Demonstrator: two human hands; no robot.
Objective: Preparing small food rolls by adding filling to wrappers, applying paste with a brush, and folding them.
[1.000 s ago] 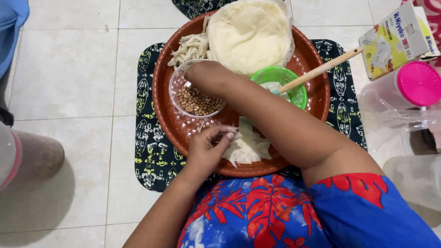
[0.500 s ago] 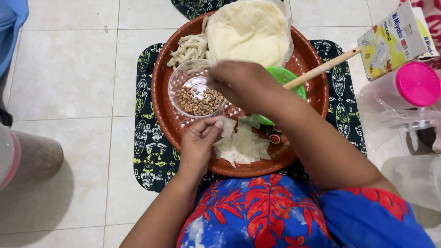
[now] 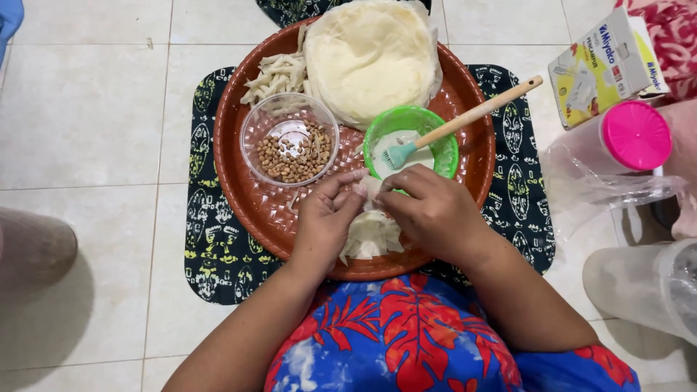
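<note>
Both hands are now being brought together: the right hand (image 3: 433, 212), withdrawn from the peanut bowl (image 3: 290, 149), and left hand (image 3: 328, 218) are pinching a thin wrapper (image 3: 372, 232) on the woven tray (image 3: 250, 196); folding is judged underway, needing careful tucking next.

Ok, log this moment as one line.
left hand: on wrapper sheet | right hand: folding same sheet | on brown tray: clear bowl of nuts, green bowl with brush, wrapper stack
</note>
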